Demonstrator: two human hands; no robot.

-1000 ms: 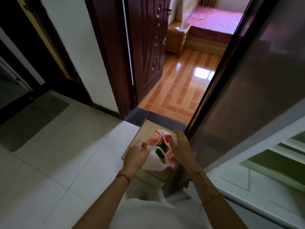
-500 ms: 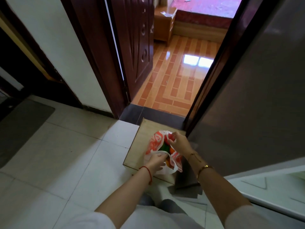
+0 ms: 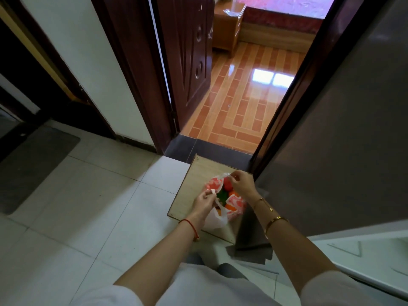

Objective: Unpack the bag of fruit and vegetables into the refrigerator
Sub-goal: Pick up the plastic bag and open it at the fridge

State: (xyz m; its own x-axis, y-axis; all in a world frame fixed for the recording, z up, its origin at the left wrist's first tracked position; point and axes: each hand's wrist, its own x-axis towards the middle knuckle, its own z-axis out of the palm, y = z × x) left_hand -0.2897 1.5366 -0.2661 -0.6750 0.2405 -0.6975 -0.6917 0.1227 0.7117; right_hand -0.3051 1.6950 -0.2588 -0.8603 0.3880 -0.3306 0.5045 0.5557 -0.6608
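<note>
Nearest the camera, two bare forearms reach down and forward from white sleeves. The left hand (image 3: 204,200), a red string at its wrist, pinches one white handle of the plastic bag (image 3: 223,200) between thumb and fingertips. The right hand (image 3: 241,185), with gold bracelets on its wrist, pinches the other handle at the bag's far edge, so the mouth is held apart between the two. The bag, white with red-orange print, sits on a low wooden board (image 3: 194,184) lying on the pale floor tiles (image 3: 88,195). Inside show a red fruit (image 3: 227,186), something green (image 3: 221,196) and an orange fruit (image 3: 232,193). To the right stands the grey refrigerator (image 3: 342,140), its open door (image 3: 364,257) showing white below. A dark mat (image 3: 33,164) lies at left. Beyond, an open dark wooden door (image 3: 187,58) leads to a room with an orange brick-pattern floor (image 3: 242,102), a wooden nightstand (image 3: 227,32) and a red-covered bed (image 3: 287,9).
</note>
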